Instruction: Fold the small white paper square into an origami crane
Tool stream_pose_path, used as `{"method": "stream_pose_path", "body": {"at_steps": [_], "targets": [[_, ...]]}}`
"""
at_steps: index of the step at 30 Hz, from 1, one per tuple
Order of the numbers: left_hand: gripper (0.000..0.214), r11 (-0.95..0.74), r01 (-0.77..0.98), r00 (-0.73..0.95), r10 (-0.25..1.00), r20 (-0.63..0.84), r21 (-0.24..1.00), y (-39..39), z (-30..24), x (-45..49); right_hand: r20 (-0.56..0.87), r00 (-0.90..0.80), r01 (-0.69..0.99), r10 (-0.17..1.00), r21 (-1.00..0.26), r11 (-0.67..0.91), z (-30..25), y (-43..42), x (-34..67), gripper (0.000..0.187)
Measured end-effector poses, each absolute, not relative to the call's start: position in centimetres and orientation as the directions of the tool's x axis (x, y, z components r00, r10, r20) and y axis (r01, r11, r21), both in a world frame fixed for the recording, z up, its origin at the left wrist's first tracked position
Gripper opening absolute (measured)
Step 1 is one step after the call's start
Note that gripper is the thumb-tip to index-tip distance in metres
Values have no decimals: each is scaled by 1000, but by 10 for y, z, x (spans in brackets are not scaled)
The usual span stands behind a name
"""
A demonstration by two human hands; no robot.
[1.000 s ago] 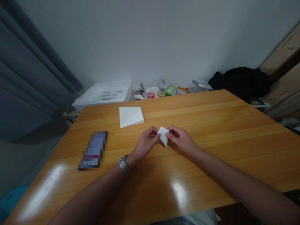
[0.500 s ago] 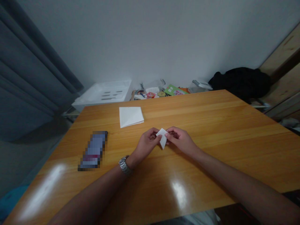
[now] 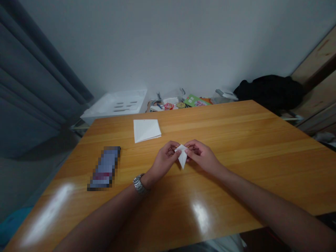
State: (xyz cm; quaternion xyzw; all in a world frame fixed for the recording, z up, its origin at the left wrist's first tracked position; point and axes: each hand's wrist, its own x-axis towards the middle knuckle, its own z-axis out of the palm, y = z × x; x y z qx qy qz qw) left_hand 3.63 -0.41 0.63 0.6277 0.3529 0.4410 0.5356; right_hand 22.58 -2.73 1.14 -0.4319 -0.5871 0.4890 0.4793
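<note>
A small sheet of white paper, folded into a kite shape (image 3: 183, 160), is held above the table between both hands, its long point toward me. My left hand (image 3: 166, 158), with a metal watch (image 3: 140, 184) on its wrist, pinches the left side with the thumb on top. On the right side, my right hand (image 3: 202, 156) grips it the same way, thumb lying on the front face. The fingers curled behind the paper are partly hidden.
On the wooden table (image 3: 236, 136) lie folded lined paper sheets (image 3: 147, 130) at the back left and a pixelated phone (image 3: 105, 168) nearer me. Behind the table's far edge are a white tray (image 3: 118, 103), a green packet (image 3: 196, 101) and a black cloth item (image 3: 270, 91).
The folded paper has tipped slightly, its lower point reaching a little nearer to me. My fingertips have shifted a little at its upper edges; both hands keep their hold.
</note>
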Motion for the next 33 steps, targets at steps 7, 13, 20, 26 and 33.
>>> {"method": "stream_pose_path", "body": {"at_steps": [7, 13, 20, 26, 33], "targets": [[21, -206, -16, 359, 912, 198, 978, -7, 13, 35, 181, -169, 55, 969, -980, 192, 14, -28, 227, 18], [25, -217, 42, 354, 916, 189, 975, -8, 20, 32, 247, -173, 182, 953, -943, 277, 18, -29, 231, 15], [29, -201, 38, 366, 914, 173, 979, -10, 23, 33, 282, -151, 267, 947, -911, 314, 20, -27, 234, 14], [31, -72, -19, 428, 901, 73, 997, -9, 11, 36, 257, -98, 199, 961, -942, 272, 13, -24, 234, 18], [26, -133, 15, 365, 924, 118, 991, -5, 8, 34, 206, -191, 118, 960, -966, 231, 15, -26, 230, 22]]}}
